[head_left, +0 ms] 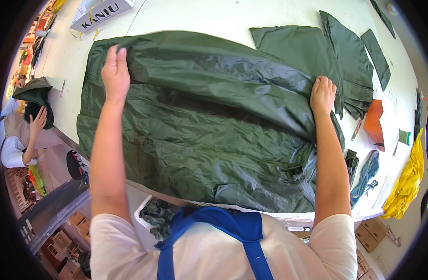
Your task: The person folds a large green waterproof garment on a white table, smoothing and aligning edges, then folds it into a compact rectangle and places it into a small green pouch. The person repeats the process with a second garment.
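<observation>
A large sheet of dark green, slightly shiny coated fabric [186, 144] lies spread and wrinkled over the white table [176, 17]. My left hand [116, 74] pinches its upper layer near the far left corner, thumb and fingers together. At the right side, my right hand [323, 95] has its fingers curled round the edge of the same layer. Between the two hands this layer bulges up in a long raised fold, with a dark shadow beneath it. Both of my arms are stretched out over the cloth.
Beyond my right hand lie green cut garment pieces [293, 44]. An orange-red folded card [374, 122], a blue cloth strip [365, 175] and yellow fabric [407, 177] are at the right. A white box [102, 15] stands far left. Another person's hand [38, 122] touches dark cloth at the left.
</observation>
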Tool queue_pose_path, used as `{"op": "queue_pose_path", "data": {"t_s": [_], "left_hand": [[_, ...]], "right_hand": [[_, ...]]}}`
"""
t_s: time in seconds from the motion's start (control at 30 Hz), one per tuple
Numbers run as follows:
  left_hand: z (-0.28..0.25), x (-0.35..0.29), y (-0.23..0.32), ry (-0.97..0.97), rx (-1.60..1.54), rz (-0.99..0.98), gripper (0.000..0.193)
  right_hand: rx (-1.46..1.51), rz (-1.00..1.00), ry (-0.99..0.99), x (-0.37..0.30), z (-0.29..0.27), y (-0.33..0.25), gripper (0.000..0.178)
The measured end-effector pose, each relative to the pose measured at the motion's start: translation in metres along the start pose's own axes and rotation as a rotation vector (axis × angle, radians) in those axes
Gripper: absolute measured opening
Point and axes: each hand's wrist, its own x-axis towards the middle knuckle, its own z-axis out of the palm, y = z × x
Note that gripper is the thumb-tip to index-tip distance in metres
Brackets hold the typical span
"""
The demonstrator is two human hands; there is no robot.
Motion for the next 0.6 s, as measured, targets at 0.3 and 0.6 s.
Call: {"op": "queue_pose_path", "data": {"t_s": [0.3, 0.6], "left_hand": [[0.001, -0.052, -0.040, -0.129, -0.277, -0.817, 0.039], [0.000, -0.059, 0.001, 0.007, -1.181, -0.505, 0.025]], "right_hand": [[-0.030, 0.018, 0.043, -0.003, 0.002, -0.005, 0.015], [-0.012, -0.019, 0.038, -0.001, 0.005, -0.003, 0.014]]}}
